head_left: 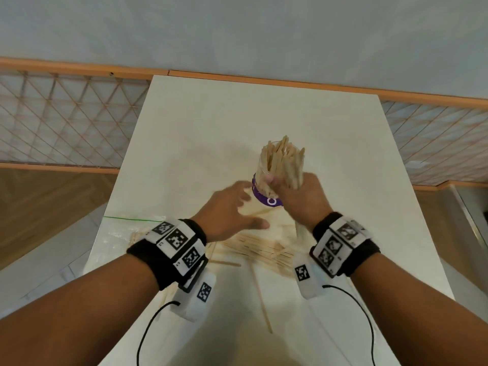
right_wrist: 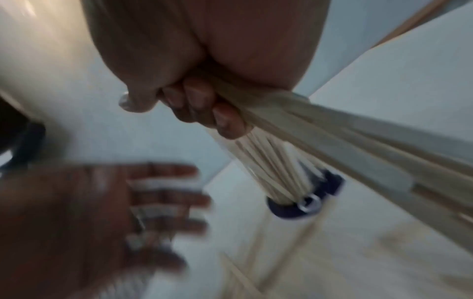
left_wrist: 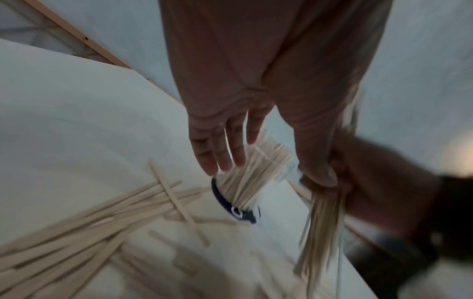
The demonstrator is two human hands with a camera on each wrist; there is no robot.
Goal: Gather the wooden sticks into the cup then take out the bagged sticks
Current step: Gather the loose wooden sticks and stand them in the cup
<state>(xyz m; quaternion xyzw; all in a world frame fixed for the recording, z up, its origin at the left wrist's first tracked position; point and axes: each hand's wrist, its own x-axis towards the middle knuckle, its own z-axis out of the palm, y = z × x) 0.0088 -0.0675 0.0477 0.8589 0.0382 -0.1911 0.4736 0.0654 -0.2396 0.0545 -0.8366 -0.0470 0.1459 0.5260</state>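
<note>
Nearest the person, a scatter of thin pale wooden sticks lay loose on the white rectangular table, a few stragglers trailing toward the near edge. Just left of them, at the table's left edge, sat a clear plastic zip bag with a green seal line; pale sticks showed inside it, so the bagged sticks had not yet been taken out.

Beyond the pile, the left hand hovered with fingers spread and relaxed, holding nothing, its fingertips close beside the cup but not clearly touching it. It looked placed to steady the cup while more sticks went in.

The right hand was clenched around a bundle of wooden sticks, fingers curled tight so the bundle stayed together. The bundle stood steeply, its upper ends rising beside the cup's mouth and its lower ends hanging below the fist.

Furthest out stood the clear plastic cup with a purple band round its base, upright near the table's middle and already packed with sticks fanning above its rim. Gathering appeared well advanced but unfinished.
</note>
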